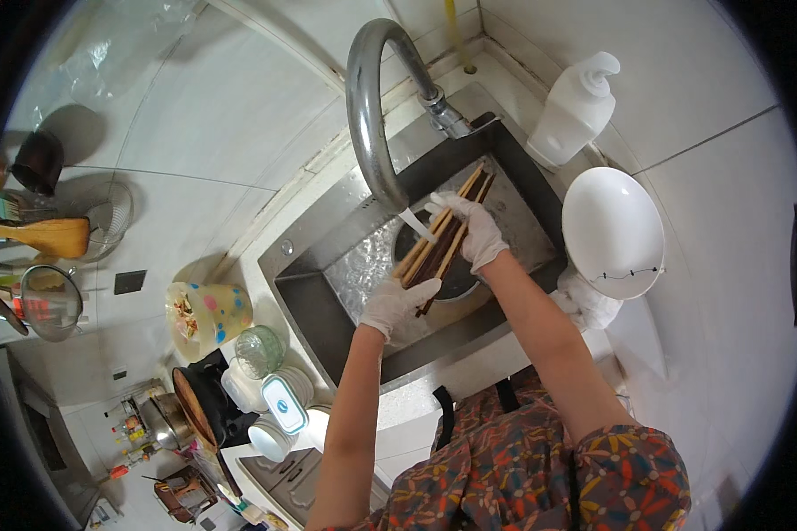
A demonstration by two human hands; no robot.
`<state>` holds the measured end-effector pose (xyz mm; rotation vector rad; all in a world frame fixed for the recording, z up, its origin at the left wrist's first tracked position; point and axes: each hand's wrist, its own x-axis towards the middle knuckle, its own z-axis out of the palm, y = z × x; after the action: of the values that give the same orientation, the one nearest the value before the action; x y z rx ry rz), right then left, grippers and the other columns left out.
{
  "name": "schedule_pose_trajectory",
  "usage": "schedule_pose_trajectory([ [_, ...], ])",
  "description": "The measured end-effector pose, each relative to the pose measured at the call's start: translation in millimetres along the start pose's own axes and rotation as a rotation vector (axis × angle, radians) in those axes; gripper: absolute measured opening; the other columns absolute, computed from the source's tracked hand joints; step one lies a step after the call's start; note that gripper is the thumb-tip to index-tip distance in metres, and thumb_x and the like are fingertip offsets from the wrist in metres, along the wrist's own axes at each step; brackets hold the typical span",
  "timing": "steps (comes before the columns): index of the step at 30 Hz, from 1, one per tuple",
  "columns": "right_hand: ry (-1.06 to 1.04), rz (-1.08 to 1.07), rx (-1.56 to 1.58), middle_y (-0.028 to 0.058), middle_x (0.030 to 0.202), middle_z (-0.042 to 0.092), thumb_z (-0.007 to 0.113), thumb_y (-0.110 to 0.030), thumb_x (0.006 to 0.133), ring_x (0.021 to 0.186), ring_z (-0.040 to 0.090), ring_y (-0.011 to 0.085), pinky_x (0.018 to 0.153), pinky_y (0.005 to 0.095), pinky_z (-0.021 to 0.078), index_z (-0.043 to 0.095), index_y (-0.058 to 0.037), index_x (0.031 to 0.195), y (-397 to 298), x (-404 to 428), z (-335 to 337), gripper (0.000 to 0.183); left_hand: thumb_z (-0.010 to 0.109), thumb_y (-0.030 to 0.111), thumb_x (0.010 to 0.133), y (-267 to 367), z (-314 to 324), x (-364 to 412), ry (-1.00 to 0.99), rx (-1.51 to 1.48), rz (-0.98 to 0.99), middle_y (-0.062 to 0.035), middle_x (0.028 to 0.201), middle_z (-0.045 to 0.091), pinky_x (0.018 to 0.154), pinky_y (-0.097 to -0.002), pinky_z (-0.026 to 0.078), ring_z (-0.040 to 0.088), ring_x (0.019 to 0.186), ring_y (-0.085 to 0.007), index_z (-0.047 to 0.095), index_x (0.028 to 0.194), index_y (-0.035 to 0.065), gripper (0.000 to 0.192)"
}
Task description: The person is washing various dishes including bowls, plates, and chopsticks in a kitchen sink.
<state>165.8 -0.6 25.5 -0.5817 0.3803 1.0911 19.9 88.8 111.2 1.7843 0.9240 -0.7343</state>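
A bundle of wooden chopsticks (443, 247), some light and some dark, slants across the sink between my gloved hands. My left hand (393, 304) grips its lower end, and my right hand (473, 229) is closed around the upper part. Water (417, 224) runs from the curved metal faucet (365, 113) onto the chopsticks. Both hands wear thin white gloves. Below them lies the stainless steel sink (305, 312), its bottom wet and rippling. A round dark shape at the drain is partly hidden by the chopsticks and my hands.
Right of the sink stand a white pump bottle (574, 113) and a large white bowl (612, 229). On the left counter are a dotted plastic bin (222, 312), a glass bowl (260, 350), stacked white bowls (271, 438) and a lidded container (284, 403). Utensils, including a wooden spatula (53, 237), hang on the wall.
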Motion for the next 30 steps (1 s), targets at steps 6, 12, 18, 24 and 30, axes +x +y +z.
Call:
schedule_pose_trajectory([
  [6, 0.127, -0.215, 0.140, 0.0092, 0.087, 0.059, 0.053, -0.011, 0.079, 0.078, 0.056, 0.0197, 0.075, 0.0283, 0.0443, 0.056, -0.0002, 0.091, 43.6, -1.4, -9.0, 0.017, 0.067, 0.061, 0.049, 11.7, 18.1, -16.5, 0.917, 0.479, 0.059, -0.0289, 0.134, 0.005, 0.102, -0.0421, 0.007, 0.003, 0.128, -0.0346, 0.000, 0.128, -0.0110, 0.126],
  [12, 0.111, -0.142, 0.110, 0.0076, 0.083, 0.057, 0.051, 0.003, 0.070, 0.076, 0.055, 0.0151, 0.067, 0.0265, 0.0446, 0.058, 0.0032, 0.087, 83.7, -26.1, 29.5, 0.018, 0.057, 0.027, 0.072, -5.9, 33.7, 0.5, 0.548, 0.873, 0.174, -0.0169, 0.123, 0.038, 0.087, -0.0466, 0.033, 0.042, 0.106, -0.0379, 0.017, 0.132, 0.0121, 0.074],
  [18, 0.155, -0.274, -0.114, 0.0104, 0.066, 0.057, 0.049, -0.004, 0.076, 0.054, 0.051, 0.0176, 0.050, 0.0271, 0.0415, 0.058, 0.0039, 0.080, 51.9, 20.1, -11.7, 0.013, 0.055, 0.011, 0.074, -15.8, 32.1, -6.4, 0.460, 0.708, 0.241, -0.0102, 0.074, 0.057, 0.056, -0.0308, 0.045, 0.058, 0.063, -0.0231, 0.033, 0.121, 0.0049, 0.052],
  [24, -0.175, 0.001, -0.227, 0.0115, 0.078, 0.059, 0.045, -0.018, 0.085, 0.074, 0.056, 0.0197, 0.065, 0.0293, 0.0469, 0.050, -0.0018, 0.103, 20.5, -9.2, 18.2, 0.025, 0.058, 0.009, 0.073, -33.6, 23.0, -22.4, -0.409, -0.952, 0.058, -0.0042, 0.074, 0.050, 0.052, -0.0237, 0.041, 0.047, 0.056, -0.0109, 0.047, 0.108, -0.0019, 0.038],
  [30, -0.391, 0.222, 0.022, 0.0169, 0.106, 0.053, 0.048, -0.013, 0.083, 0.088, 0.055, 0.0188, 0.075, 0.0286, 0.0471, 0.045, 0.0014, 0.112, 36.9, -36.2, 3.8, 0.033, 0.059, 0.017, 0.075, -21.4, 37.5, -7.0, -0.478, -1.306, 0.039, -0.0097, 0.082, 0.054, 0.056, -0.0278, 0.046, 0.051, 0.060, -0.0151, 0.045, 0.112, -0.0021, 0.044],
])
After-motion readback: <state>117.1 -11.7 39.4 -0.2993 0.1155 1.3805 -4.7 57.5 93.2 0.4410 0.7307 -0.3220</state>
